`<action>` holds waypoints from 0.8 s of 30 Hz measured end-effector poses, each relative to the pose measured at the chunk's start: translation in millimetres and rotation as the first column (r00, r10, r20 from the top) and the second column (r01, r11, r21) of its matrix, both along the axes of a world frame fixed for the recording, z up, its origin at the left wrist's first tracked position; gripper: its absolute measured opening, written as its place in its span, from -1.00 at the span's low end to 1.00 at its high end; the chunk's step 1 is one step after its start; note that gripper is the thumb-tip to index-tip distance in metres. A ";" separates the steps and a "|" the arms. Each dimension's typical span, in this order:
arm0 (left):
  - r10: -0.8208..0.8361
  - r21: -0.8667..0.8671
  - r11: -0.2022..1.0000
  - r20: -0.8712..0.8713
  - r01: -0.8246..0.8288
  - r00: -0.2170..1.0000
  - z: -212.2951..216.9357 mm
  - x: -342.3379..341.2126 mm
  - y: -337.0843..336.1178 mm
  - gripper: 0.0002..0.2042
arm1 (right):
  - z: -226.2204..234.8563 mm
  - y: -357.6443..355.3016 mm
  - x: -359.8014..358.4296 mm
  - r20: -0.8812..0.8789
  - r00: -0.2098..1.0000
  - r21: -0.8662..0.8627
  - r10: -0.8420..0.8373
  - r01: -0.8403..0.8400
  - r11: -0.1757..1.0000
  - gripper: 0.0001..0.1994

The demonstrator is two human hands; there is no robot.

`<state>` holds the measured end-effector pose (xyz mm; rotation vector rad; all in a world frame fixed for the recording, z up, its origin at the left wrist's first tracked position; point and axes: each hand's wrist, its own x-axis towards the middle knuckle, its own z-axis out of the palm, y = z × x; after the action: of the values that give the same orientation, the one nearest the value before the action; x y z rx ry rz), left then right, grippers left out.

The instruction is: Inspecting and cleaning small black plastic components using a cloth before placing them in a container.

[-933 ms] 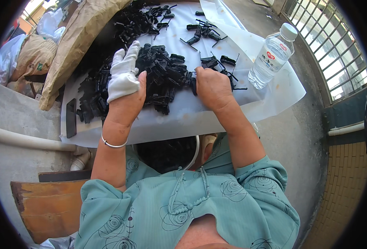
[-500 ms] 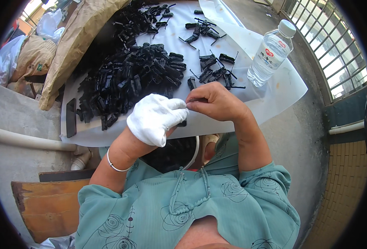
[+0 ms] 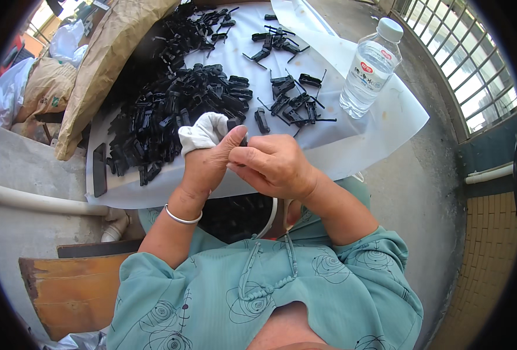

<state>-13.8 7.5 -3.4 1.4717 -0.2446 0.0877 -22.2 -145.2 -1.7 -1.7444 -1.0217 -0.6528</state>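
Plastic clips in a black heap are spread over the left and middle of the white sheet that covers the tabletop, with a brown paper sack lying along the heap's far left edge and a dark flat phone-like slab at the sheet's near left corner. Just in front of the heap, the left hand is seen half-wrapped in a white cloth glove, thumb raised, and one small black clip is pinched between it and the right hand, whose fingers are curled closed around the piece from the other side. Most of that clip is hidden by the fingers, so its exact shape cannot be told. Such a piece is judged to be light, stiff and a little springy, smooth enough to slip, and best gripped across its thicker body rather than by the thin wire-like arm. Matt black, elongated, blocky bodies with slender prongs are shown by the loose clips scattered further right. A clear water bottle with a white cap is stood upright near the sheet's right edge.
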 end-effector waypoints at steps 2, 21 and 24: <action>-0.019 -0.095 0.995 -0.033 0.016 0.999 -3.2 -4.6 -11.7 -0.81 | -0.6 4.2 2.3 0.112 0.988 0.043 -0.110 0.106 0.993 -0.81; -0.291 -0.009 0.955 -0.208 0.296 0.934 11.2 -9.0 1.6 -0.75 | -1.5 -8.9 15.8 -0.763 0.626 0.242 0.162 0.044 0.969 -0.79; -0.221 0.077 0.968 -0.198 0.240 0.955 13.6 -11.0 1.8 -0.73 | -0.6 -13.8 16.6 -0.716 0.691 0.151 0.099 0.015 0.988 -0.77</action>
<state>-24.8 9.2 10.2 1.5297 -0.2685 -0.2550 -5.6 -159.0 -2.3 -1.6185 -0.4306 0.0364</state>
